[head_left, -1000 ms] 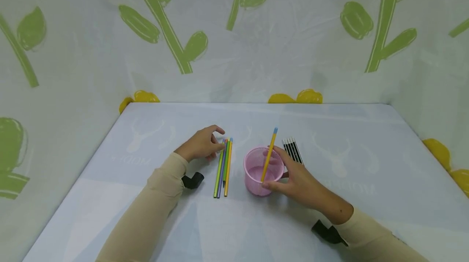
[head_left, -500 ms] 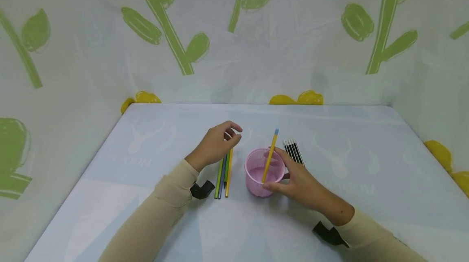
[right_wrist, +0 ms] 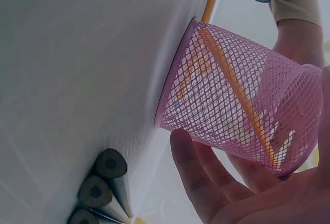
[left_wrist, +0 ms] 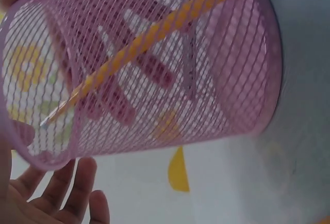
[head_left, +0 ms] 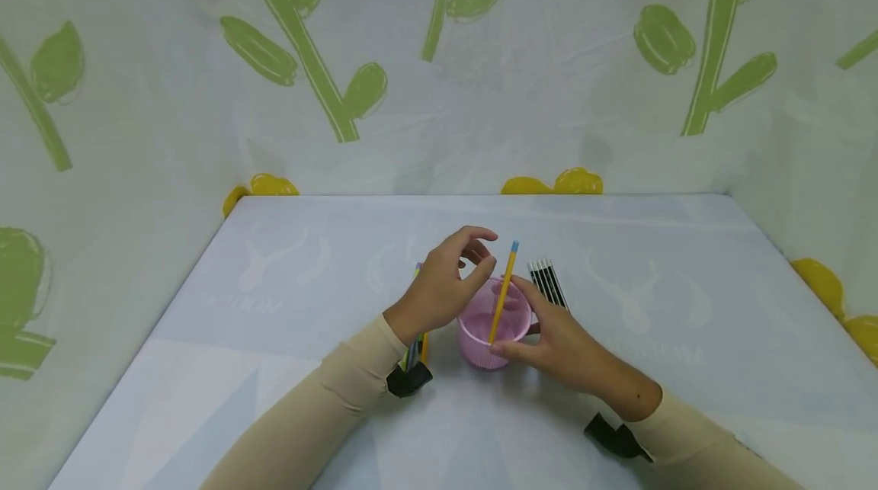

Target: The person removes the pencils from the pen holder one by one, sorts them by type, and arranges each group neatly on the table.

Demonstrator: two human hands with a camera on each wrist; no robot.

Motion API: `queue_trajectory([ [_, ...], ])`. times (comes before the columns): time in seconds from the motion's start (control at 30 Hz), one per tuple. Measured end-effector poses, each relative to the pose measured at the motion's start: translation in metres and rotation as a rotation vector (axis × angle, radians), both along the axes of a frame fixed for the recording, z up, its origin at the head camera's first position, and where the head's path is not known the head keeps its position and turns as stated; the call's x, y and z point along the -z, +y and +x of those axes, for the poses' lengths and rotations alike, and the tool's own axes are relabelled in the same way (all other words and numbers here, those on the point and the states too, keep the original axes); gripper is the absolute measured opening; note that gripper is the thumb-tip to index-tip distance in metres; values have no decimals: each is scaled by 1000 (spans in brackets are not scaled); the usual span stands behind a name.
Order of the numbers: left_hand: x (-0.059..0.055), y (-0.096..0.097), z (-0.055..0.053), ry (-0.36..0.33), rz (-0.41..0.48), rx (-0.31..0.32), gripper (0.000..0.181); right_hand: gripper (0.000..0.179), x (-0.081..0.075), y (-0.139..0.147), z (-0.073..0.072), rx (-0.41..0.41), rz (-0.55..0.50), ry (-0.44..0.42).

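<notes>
A pink mesh pencil cup point(head_left: 475, 345) stands upright on the table, with a yellow pencil point(head_left: 504, 298) leaning inside it, its blue end above the rim. My right hand point(head_left: 569, 341) holds the cup from the right, thumb at the near rim and fingers around the far side. My left hand point(head_left: 442, 284) is over the cup's left rim, fingers loosely bent and holding nothing. In the left wrist view, the cup point(left_wrist: 247, 90) fills most of the frame, fingers showing through its mesh. Beneath my left wrist lie several coloured pencils point(head_left: 424, 349), mostly hidden.
Several black-and-white striped pencils point(head_left: 546, 282) lie side by side behind my right hand; their dark ends point(right_wrist: 111, 163) show in the right wrist view. The pale table point(head_left: 652, 231) meets a wall curtain point(head_left: 535, 94) with green leaf prints at its back edge.
My left hand has moved right, from beside the coloured pencils, across them to the cup's rim, and now covers most of them. The right hand, cup and leaning pencil have stayed put.
</notes>
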State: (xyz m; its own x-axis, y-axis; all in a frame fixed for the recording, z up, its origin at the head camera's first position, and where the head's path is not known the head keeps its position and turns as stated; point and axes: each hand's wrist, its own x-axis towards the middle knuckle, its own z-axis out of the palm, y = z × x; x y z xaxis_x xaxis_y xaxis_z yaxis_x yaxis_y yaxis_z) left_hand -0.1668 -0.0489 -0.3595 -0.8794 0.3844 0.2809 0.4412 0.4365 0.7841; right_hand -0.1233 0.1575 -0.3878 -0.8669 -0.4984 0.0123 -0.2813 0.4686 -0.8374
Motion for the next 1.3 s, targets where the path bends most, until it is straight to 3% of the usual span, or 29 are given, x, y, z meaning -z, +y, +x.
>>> queue_trajectory([
  [0.43,8,12,3,-61,84,72,53,90,-2,0,0,-11,8,40],
  [0.57,11,12,5,-102,99,72,52,86,-1,0,1,-20,-5,18],
  [0.8,11,13,5,-99,115,60,47,93,0,1,1,-4,7,25],
  [1.3,12,10,5,-133,106,30,49,88,0,0,2,-13,-6,48],
])
